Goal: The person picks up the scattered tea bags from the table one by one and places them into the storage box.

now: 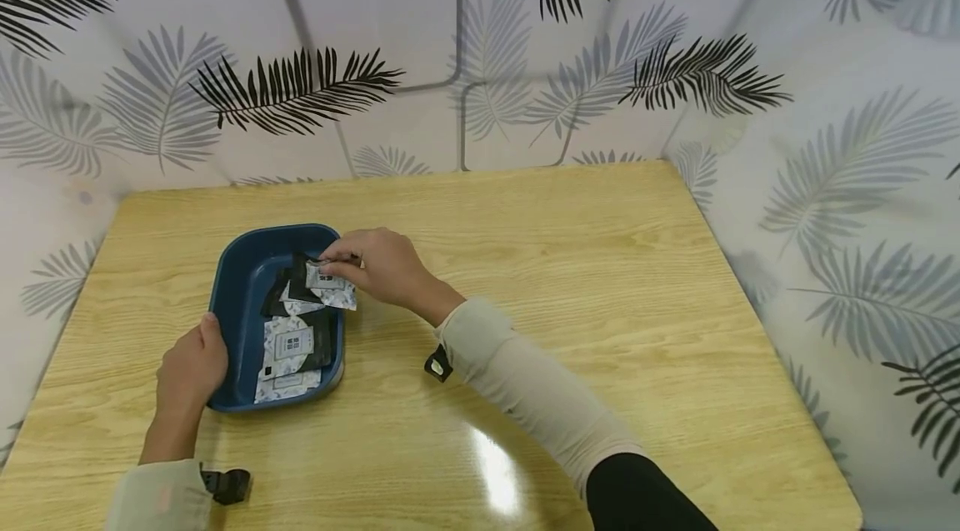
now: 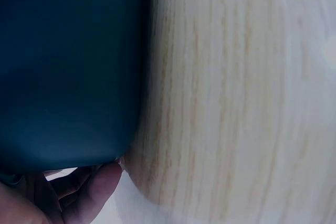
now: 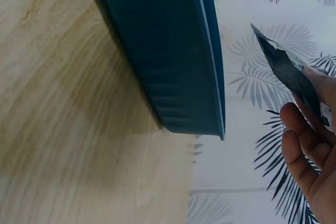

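A dark blue plastic basin [image 1: 243, 323] stands on the left of the table, with several black-and-white sachets [image 1: 291, 343] lying along its right side. My left hand [image 1: 191, 368] grips the basin's left rim, thumb on top; in the left wrist view its fingers [image 2: 100, 190] are at the wall's lower edge. Over the right rim, my right hand [image 1: 386, 264] pinches one sachet [image 1: 330, 284] by its edge between thumb and fingers. In the right wrist view that sachet [image 3: 286, 66] shows its dark side, raised above the rim.
The wood-grain table [image 1: 570, 281] stretches to the right of the basin. Behind it and along the right side hangs a pale covering [image 1: 420, 114] printed with dark and grey leaves. A small black device [image 1: 438, 364] is at the right wrist, another [image 1: 228, 485] at the left.
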`<state>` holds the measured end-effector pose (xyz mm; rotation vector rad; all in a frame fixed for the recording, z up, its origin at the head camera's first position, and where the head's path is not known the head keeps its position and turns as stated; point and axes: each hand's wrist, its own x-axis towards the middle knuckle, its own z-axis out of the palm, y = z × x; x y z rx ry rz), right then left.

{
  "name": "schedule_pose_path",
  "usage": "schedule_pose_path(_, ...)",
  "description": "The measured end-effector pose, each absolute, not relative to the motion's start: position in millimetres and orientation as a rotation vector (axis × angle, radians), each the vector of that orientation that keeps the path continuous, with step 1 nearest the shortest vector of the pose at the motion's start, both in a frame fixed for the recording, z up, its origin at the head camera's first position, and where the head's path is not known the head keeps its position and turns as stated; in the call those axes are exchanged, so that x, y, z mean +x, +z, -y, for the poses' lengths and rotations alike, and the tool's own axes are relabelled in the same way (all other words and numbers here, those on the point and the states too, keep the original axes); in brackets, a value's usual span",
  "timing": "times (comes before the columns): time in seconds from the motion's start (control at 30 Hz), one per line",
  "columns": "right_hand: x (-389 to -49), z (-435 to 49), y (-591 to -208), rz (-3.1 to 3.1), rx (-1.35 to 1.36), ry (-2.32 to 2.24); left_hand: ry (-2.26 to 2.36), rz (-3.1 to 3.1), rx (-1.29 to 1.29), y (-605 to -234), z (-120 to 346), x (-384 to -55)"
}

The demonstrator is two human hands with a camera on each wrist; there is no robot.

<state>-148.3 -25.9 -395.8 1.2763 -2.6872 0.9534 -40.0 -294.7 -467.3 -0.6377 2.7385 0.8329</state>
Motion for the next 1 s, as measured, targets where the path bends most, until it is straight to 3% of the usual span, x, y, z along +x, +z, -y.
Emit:
schedule_pose_path(0.47,-136,74,-418,2.794,1.450,0.699,0.827,-2.751,-0.634,-468,298,-41)
schedule_pose_path(1.0,-134,78,-443,2.862,1.478,0.421,0.843,-2.755,-0.630,-468,294,-41)
